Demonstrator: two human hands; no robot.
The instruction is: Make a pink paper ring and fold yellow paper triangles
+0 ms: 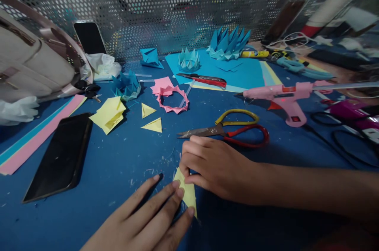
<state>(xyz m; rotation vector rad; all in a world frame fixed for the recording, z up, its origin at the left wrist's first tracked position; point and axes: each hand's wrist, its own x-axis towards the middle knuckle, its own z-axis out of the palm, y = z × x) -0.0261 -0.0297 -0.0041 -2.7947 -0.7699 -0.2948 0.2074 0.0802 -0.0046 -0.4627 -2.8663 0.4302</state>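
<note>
**Both hands press a yellow paper piece on a cluttered blue desk**

A blue desk (118,164) fills the view, backed by a perforated metal screen (166,10). A beige bag (32,61) sits far left, a dark phone (60,156) lies flat, and a pink glue gun (281,97) rests at right near the scissors (231,130). The right hand (216,166) reaches in from the right, fingers curled, pinching the top of the yellow paper piece (187,191). The left hand (148,219) lies flat with fingers spread, fingertips holding the paper's lower edge against the desk.
</note>
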